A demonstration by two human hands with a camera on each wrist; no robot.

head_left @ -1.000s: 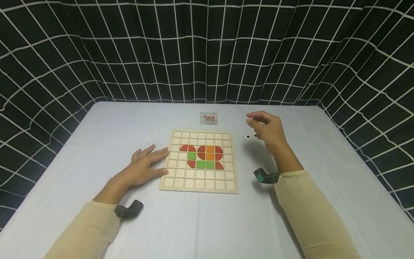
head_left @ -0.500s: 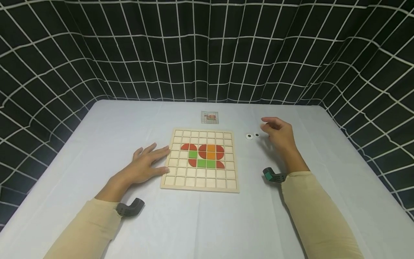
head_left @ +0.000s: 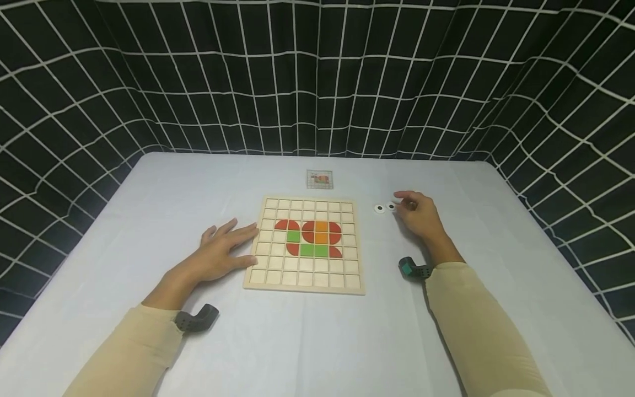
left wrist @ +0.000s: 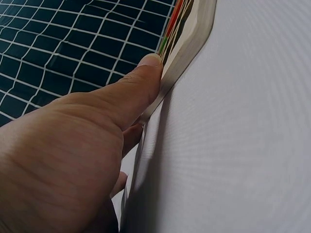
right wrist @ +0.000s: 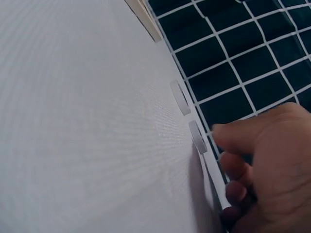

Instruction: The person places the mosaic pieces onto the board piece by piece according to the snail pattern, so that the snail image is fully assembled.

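My left hand [head_left: 218,256] lies with fingers spread, thumb and fingertips at the left edge of a wooden grid board [head_left: 305,280]. Red rounded pieces [head_left: 307,237], green squares [head_left: 307,250] and orange squares [head_left: 321,238] fill some of its middle cells. Beyond the board's right side, my right hand [head_left: 421,218] is low over the table, index finger and thumb apart with a gap between them. Two white discs with black dots lie there: the left disc [head_left: 379,209] and the right disc [head_left: 391,206]. The thumb tip is right beside the right disc [right wrist: 198,137].
A small card [head_left: 319,179] with a coloured picture on a grid lies behind the board. White cloth [head_left: 297,342] covers the table. A black curtain with white grid lines [head_left: 317,77] surrounds the back and sides. Each wrist wears a dark camera mount [head_left: 198,318].
My right hand first drew back to the right, uncovering the right disc, then came down and left to it. My left hand stays at the board's edge.
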